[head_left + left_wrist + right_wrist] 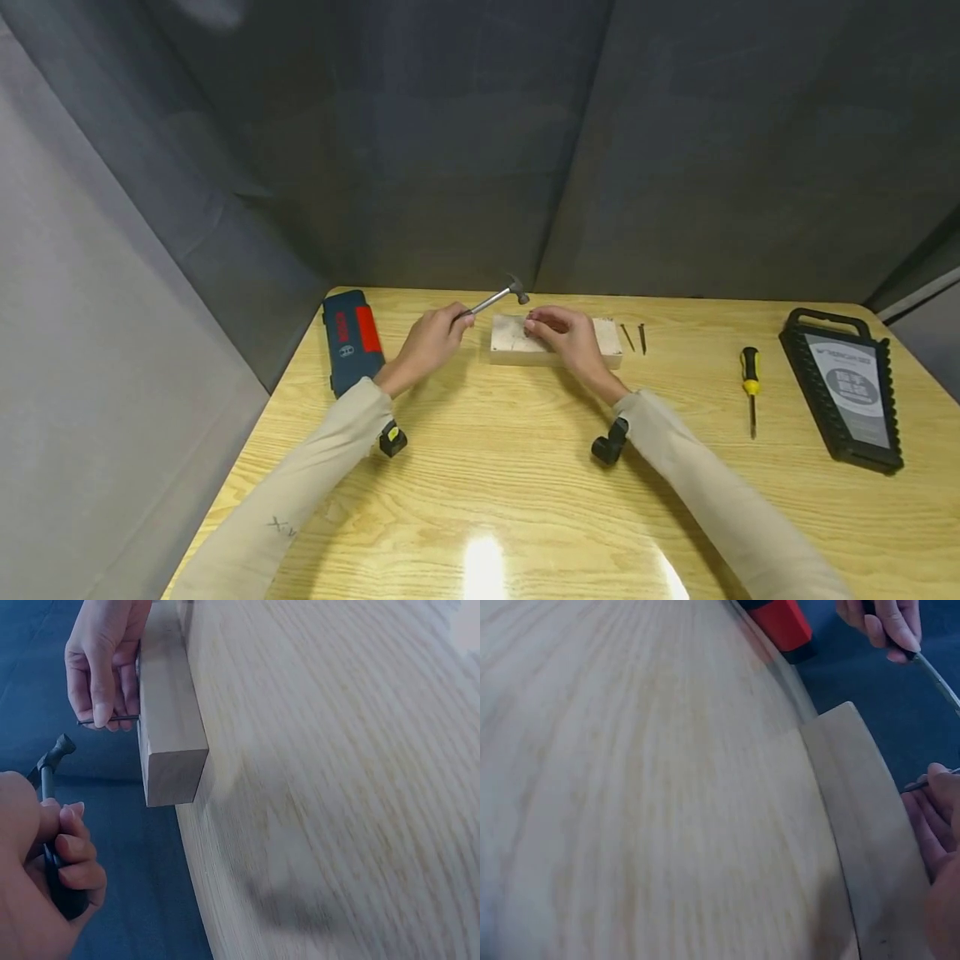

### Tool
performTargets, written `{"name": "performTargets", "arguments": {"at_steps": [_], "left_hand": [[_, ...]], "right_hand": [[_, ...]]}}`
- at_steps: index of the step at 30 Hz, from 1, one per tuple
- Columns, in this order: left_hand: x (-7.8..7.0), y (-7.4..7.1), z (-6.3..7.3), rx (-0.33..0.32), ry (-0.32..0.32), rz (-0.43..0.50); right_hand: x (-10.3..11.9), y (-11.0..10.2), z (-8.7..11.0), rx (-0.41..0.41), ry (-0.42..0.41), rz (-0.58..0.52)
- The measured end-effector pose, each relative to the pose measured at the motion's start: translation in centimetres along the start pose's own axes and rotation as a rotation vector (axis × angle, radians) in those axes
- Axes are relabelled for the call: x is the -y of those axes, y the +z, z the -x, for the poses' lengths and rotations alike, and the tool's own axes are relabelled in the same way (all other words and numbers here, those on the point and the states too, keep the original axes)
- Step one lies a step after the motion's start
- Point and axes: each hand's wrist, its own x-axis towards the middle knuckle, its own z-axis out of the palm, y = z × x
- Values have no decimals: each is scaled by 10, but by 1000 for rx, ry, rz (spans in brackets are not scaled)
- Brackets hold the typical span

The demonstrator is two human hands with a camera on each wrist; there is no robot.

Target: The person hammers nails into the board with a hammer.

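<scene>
My left hand [429,342] grips a small claw hammer [491,301] by its dark handle. The hammer's metal head is raised above the left end of a pale wooden block [517,358], apart from it. At the block's top face, my right hand [572,337] pinches a dark nail [124,718] between thumb and fingers. In the left wrist view the nail stands roughly square to that face, its tip at the wood; whether it is sunk in cannot be made out. The right wrist view shows the block [855,795] and part of the same nail [913,787].
Right of the block lie two loose dark nails or screws [627,337]. Farther right are a yellow-and-black screwdriver [751,383] and a black toothed tool rack [847,392]. A blue Bosch case [348,342] with a red panel lies beside the left forearm. Dark fabric hangs behind the table.
</scene>
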Motion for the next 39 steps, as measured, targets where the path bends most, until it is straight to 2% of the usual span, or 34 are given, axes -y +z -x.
{"name": "performTargets", "arguments": {"at_steps": [5, 13, 19, 21, 25, 26, 31, 39], "left_hand": [[-2, -1, -1, -5, 8, -32], [-9, -18, -10, -65, 62, -39], [-12, -25, -12, -162, 146, -37], [-9, -23, -9, -138, 177, -87], [0, -16, -4, -31, 217, -237], [1, -15, -3, -22, 222, -267], [6, -16, -2, -68, 212, -288], [9, -11, 1, -75, 231, -259]], "right_hand": [[-5, 5, 1, -26, -15, -10], [-8, 17, -7, -68, -35, 0], [-9, 18, -6, -65, -57, -20], [-8, 18, -6, -59, -62, -16], [-5, 19, -7, -55, -63, 8], [-4, 20, -7, -53, -63, 12], [-3, 21, -6, -46, -58, 15], [-2, 18, -4, -54, -32, 3]]}}
